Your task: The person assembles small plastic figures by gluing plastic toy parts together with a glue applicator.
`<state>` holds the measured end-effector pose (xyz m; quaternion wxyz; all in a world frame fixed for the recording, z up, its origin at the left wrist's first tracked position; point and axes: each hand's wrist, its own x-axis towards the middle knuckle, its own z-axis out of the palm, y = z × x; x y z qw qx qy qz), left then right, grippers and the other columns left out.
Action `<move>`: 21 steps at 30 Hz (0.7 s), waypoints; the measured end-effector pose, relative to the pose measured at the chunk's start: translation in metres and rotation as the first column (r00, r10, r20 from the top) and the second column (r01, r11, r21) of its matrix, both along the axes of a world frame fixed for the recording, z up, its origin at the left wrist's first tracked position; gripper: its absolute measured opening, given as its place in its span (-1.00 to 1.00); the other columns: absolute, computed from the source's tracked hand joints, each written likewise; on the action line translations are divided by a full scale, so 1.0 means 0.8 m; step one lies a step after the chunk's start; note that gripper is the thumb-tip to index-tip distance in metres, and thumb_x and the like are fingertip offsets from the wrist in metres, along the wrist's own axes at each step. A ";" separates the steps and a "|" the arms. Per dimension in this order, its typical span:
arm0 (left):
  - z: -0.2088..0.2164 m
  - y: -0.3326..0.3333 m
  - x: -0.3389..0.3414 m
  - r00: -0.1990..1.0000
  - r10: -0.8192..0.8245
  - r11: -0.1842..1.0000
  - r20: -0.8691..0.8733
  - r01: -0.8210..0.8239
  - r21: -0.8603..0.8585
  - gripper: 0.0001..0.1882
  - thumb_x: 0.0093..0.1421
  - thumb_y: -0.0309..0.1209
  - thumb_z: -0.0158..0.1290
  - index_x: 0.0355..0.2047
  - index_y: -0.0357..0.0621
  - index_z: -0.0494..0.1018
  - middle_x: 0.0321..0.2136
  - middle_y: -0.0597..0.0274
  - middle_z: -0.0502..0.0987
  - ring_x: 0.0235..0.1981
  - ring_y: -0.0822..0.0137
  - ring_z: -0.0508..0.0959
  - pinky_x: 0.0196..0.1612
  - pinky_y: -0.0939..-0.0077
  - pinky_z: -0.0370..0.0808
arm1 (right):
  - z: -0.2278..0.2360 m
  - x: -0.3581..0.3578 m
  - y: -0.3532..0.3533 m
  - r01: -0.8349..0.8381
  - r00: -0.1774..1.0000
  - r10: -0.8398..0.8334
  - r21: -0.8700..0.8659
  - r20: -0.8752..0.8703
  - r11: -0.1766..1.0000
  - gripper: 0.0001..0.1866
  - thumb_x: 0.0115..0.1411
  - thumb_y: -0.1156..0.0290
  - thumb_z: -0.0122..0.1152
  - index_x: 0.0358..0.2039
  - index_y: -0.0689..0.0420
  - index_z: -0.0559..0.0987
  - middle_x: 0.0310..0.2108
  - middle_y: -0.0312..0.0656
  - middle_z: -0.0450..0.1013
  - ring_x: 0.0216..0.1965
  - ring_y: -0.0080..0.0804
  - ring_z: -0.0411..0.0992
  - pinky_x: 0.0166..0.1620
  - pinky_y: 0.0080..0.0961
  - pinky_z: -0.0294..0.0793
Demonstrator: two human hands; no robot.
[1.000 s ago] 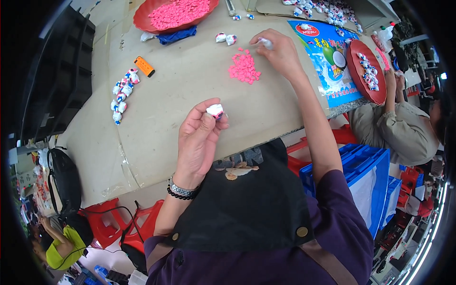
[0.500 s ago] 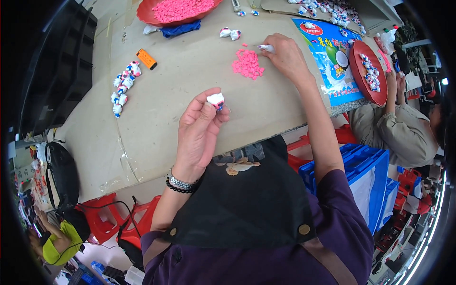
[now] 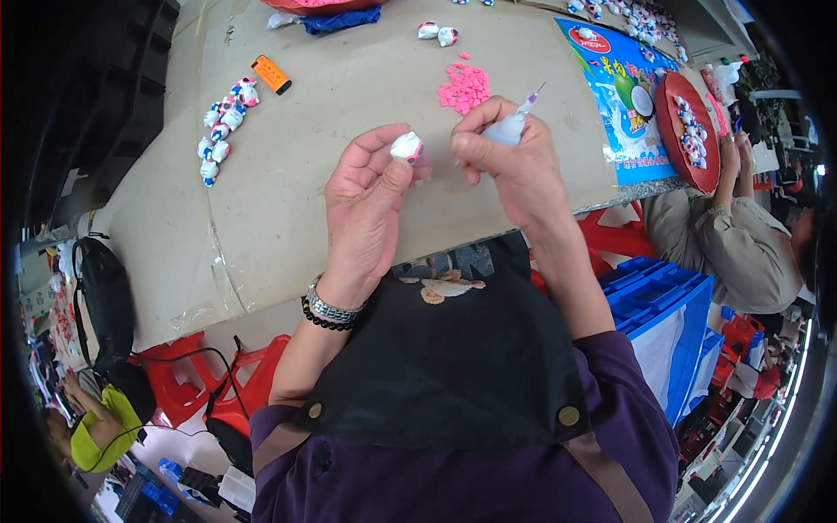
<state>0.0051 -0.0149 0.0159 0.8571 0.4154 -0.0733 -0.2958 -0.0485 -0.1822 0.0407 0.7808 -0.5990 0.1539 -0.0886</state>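
Between the thumb and fingers of my left hand is a small white figurine with pink patches, held above the table. To its right, my right hand grips a translucent squeeze bottle whose thin needle tip points up and away. Just beyond that hand lies a loose pile of small pink pieces. Two similar white figurines rest farther back. At the left, several more figurines with pink and blue marks form a row beside an orange lighter-shaped object.
A red tray with figurines stands at the right, by a blue printed sheet. Another red tray sits at the back, with blue cloth. Blue crates and red stools flank me. A co-worker sits at right.
My right hand has come back toward me from beyond the pink pile, now with the bottle upright in its grip. My left hand has raised and turned the figurine slightly. The view has shifted a little.
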 end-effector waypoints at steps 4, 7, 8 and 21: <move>-0.001 0.000 -0.002 0.996 0.028 0.999 0.087 -0.030 0.021 -0.63 0.23 -0.48 0.11 0.03 -0.29 0.34 -0.12 0.14 0.53 -0.12 0.40 0.52 0.01 0.43 0.46 | 0.001 0.000 0.021 0.035 0.999 -0.036 0.124 0.009 0.992 -0.86 0.08 0.54 0.30 -0.35 0.23 0.52 -0.53 -0.27 0.44 -0.52 -0.55 0.40 -0.48 -0.63 0.35; 0.000 0.002 -0.002 0.992 0.035 0.999 0.117 -0.040 0.036 -0.63 0.22 -0.50 0.11 0.03 -0.29 0.35 -0.12 0.14 0.53 -0.11 0.41 0.51 0.01 0.45 0.46 | 0.001 0.000 0.026 0.066 0.998 -0.068 0.140 0.010 0.988 -0.89 0.05 0.57 0.30 -0.39 0.26 0.55 -0.52 -0.26 0.47 -0.59 -0.61 0.37 -0.50 -0.67 0.35; -0.001 0.003 -0.002 0.992 0.031 0.998 0.122 -0.036 0.042 -0.63 0.22 -0.52 0.10 0.03 -0.29 0.35 -0.12 0.14 0.53 -0.11 0.42 0.51 0.01 0.48 0.46 | 0.002 0.000 0.027 0.060 0.998 -0.063 0.106 0.024 0.993 -0.89 0.05 0.58 0.31 -0.38 0.27 0.56 -0.52 -0.25 0.48 -0.57 -0.61 0.38 -0.49 -0.67 0.36; -0.002 0.001 -0.006 0.961 0.050 0.992 0.272 -0.080 0.099 -0.66 0.24 -0.56 0.05 0.03 -0.31 0.38 -0.14 0.16 0.53 -0.17 0.50 0.51 -0.06 0.60 0.45 | 0.000 -0.004 0.040 0.094 0.988 -0.082 -0.091 0.128 0.991 -0.88 0.02 0.66 0.33 -0.41 0.23 0.58 -0.41 -0.26 0.52 -0.45 -0.63 0.41 -0.44 -0.70 0.36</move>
